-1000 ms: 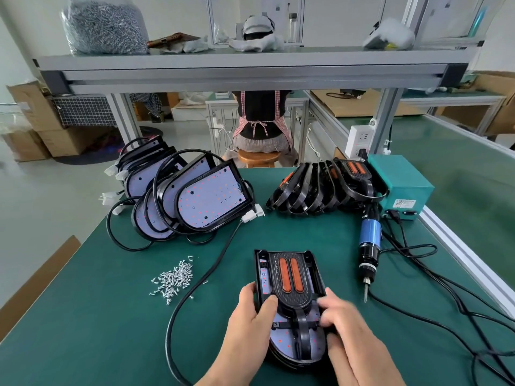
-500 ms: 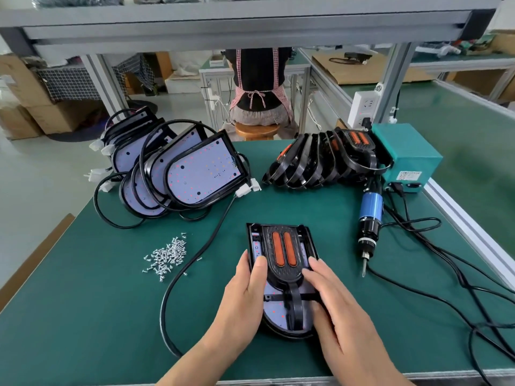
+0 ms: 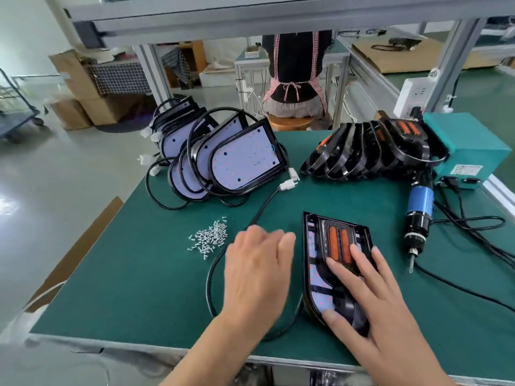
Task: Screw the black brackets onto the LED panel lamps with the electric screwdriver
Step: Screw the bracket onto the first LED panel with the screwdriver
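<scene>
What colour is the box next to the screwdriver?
The box is teal, best seen in the head view.

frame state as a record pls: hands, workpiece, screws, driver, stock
left hand: open, blurred, empty, between screw pile and LED panel lamp
right hand: fingers flat on the black bracket laid over the lamp
surface: green mat
electric screwdriver: lying on the mat right of the lamp, untouched
lamp stack: back left, leaning
bracket stack: back right, beside teal box
</scene>
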Demonstrator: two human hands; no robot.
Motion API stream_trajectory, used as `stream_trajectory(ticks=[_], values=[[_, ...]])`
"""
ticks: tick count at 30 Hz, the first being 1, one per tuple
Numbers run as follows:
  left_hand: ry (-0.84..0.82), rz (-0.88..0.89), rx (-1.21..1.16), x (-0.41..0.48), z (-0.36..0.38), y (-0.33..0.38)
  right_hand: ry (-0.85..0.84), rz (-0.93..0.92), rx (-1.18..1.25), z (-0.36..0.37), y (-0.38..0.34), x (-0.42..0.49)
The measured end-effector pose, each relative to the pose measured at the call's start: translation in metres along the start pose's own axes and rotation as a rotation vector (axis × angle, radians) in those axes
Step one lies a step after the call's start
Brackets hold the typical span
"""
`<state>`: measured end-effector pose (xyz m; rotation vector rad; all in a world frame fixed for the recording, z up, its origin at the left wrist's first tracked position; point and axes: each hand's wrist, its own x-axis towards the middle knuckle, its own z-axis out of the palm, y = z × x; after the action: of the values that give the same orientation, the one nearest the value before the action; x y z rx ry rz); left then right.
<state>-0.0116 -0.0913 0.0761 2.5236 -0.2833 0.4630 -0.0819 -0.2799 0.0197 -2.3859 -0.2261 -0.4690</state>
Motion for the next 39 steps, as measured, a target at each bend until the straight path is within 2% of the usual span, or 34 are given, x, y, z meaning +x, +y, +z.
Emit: stream_trajectory(ticks=[1,2,3,5,7,9,13,16,19,24,28,33,39], values=[[0.139,-0.012,0.088,0.004,-0.01,-0.017,0.008,0.0,-0.009,0.002,0.001,0.0],[0.201,-0.078,0.178,0.006,-0.02,-0.036,0.018,0.001,-0.017,0.003,0.001,-0.001],[0.161,-0.202,0.237,0.009,-0.029,-0.053,0.027,-0.001,-0.022,0.005,0.001,-0.001],[-0.072,-0.42,0.303,0.008,-0.039,-0.076,0.04,-0.005,-0.024,0.006,0.001,0.0],[-0.208,-0.483,0.291,0.004,-0.038,-0.082,0.051,-0.014,-0.03,0.007,0.001,0.001],[-0.168,-0.43,0.195,0.001,-0.034,-0.076,0.056,-0.028,-0.029,0.008,0.002,0.001],[-0.035,-0.207,0.015,-0.001,-0.019,-0.055,0.063,-0.045,-0.008,0.008,0.003,0.002],[-0.082,-0.084,-0.02,-0.001,-0.002,-0.044,0.088,-0.067,-0.031,0.009,0.003,0.005],[-0.125,-0.059,-0.058,-0.002,0.014,-0.046,0.086,-0.058,-0.014,0.009,0.003,0.006],[0.076,-0.14,-0.207,-0.008,0.019,-0.057,0.08,-0.039,-0.012,0.008,0.0,0.006],[0.194,-0.171,-0.104,-0.001,0.012,-0.069,0.07,-0.023,-0.037,0.005,-0.003,0.005],[0.026,-0.075,0.085,0.005,0.004,-0.105,0.051,0.012,-0.044,0.006,-0.005,0.003],[-0.004,0.062,0.093,0.008,0.007,-0.106,0.046,-0.001,-0.095,0.006,-0.01,0.01]])
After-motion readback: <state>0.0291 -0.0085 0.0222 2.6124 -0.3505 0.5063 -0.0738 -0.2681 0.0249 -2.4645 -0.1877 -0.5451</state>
